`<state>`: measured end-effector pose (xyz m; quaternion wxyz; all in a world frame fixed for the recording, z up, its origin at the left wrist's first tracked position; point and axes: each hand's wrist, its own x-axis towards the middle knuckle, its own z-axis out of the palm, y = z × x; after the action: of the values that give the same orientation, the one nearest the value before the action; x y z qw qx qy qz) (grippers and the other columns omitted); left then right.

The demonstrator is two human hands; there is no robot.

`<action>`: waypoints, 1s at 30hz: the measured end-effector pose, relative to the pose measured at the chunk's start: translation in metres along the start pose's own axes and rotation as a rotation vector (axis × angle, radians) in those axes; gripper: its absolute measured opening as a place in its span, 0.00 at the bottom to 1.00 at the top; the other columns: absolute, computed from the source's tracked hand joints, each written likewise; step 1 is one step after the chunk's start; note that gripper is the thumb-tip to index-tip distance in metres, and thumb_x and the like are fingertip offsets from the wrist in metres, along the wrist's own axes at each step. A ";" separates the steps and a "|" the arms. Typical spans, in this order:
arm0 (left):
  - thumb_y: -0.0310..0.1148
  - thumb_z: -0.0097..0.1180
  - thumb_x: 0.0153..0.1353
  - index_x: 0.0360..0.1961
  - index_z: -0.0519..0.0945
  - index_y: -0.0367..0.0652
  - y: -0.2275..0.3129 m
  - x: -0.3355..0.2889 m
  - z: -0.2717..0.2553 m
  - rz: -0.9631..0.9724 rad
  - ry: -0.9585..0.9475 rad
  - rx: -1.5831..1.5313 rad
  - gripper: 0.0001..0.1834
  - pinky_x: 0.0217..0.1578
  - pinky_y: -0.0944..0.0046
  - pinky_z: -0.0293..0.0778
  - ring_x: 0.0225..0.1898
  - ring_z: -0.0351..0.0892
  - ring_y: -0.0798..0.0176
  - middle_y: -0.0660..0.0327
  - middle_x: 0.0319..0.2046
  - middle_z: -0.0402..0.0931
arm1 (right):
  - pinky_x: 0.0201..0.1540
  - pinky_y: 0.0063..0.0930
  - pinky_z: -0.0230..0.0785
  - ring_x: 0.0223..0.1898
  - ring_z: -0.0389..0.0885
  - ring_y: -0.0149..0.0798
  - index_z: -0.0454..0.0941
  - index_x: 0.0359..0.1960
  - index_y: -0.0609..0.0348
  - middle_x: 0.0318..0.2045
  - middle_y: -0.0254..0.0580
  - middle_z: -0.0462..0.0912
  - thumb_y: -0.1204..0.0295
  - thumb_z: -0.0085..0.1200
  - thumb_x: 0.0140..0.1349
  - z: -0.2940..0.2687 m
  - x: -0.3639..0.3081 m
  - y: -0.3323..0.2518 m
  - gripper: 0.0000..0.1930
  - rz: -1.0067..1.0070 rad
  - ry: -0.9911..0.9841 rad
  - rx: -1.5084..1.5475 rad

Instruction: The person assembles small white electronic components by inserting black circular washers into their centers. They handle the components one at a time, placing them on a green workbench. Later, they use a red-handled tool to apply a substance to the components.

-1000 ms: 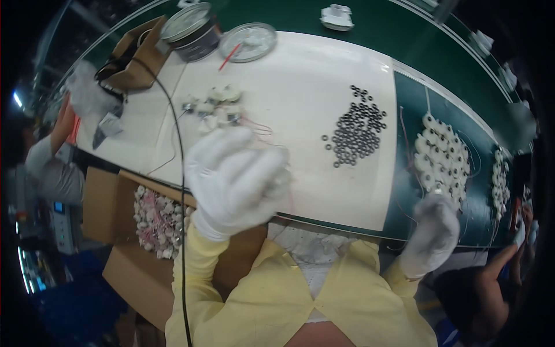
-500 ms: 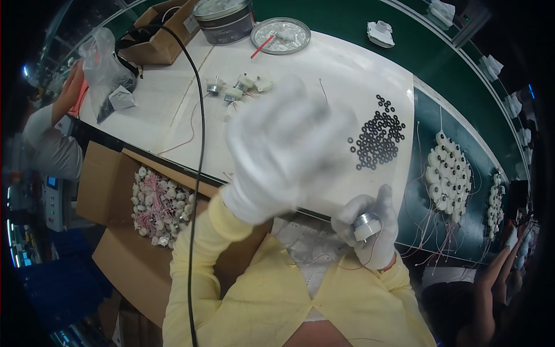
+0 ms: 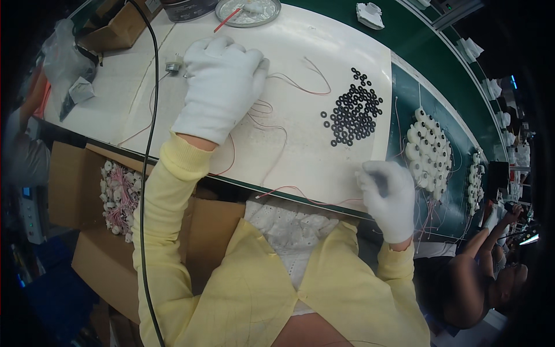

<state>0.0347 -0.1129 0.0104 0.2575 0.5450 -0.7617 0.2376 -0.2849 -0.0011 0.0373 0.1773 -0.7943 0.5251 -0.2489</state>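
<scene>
White worktable point(image 3: 324, 168) wide across; far left, gloved left hand point(image 3: 222, 81) lies palm-down, fingers curled over small motor parts, red leads point(image 3: 272, 124) trailing near. Right hand point(image 3: 388, 194), loosely closed, grip unclear, rests near edge. Black washers point(image 3: 354, 113) pile looks barely used, plenty left

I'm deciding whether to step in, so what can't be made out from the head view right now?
- Whatever lies under the left hand: the glove covers it.
- Whether the right hand grips anything: its curled fingers hide the palm side.
- Contents of the metal dish: cut off by the top edge.
- The white parts on the green belt: too small for detail.
</scene>
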 end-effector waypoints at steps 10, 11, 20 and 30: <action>0.50 0.62 0.62 0.22 0.86 0.50 0.017 0.001 0.013 -0.099 -0.101 -0.049 0.18 0.43 0.49 0.66 0.31 0.80 0.54 0.61 0.19 0.81 | 0.32 0.37 0.69 0.23 0.80 0.41 0.85 0.40 0.52 0.26 0.36 0.85 0.65 0.69 0.58 0.007 0.009 0.002 0.11 0.119 -0.084 -0.160; 0.50 0.62 0.62 0.22 0.87 0.50 0.020 0.002 0.010 -0.115 -0.116 -0.090 0.18 0.44 0.49 0.65 0.32 0.80 0.54 0.61 0.20 0.82 | 0.31 0.36 0.70 0.22 0.80 0.42 0.85 0.40 0.54 0.26 0.38 0.86 0.65 0.69 0.58 0.010 0.009 0.004 0.12 0.100 -0.061 -0.141; 0.44 0.67 0.58 0.31 0.87 0.50 0.019 -0.007 0.005 0.008 -0.117 -0.125 0.10 0.49 0.52 0.72 0.41 0.84 0.56 0.64 0.28 0.84 | 0.30 0.29 0.75 0.22 0.85 0.39 0.84 0.43 0.62 0.26 0.42 0.88 0.70 0.66 0.60 0.015 0.010 0.007 0.12 0.110 0.036 -0.012; 0.34 0.59 0.59 0.26 0.79 0.44 -0.007 -0.029 -0.100 0.078 -0.059 -1.004 0.07 0.58 0.43 0.72 0.36 0.80 0.50 0.61 0.25 0.76 | 0.29 0.17 0.69 0.25 0.75 0.20 0.80 0.53 0.66 0.33 0.36 0.88 0.73 0.59 0.69 0.007 0.009 0.017 0.14 0.397 -0.019 0.413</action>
<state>0.0623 -0.0305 0.0675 0.4574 0.3313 -0.8088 -0.1641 -0.2903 -0.0161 0.0246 0.3858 -0.6253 0.6067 -0.3035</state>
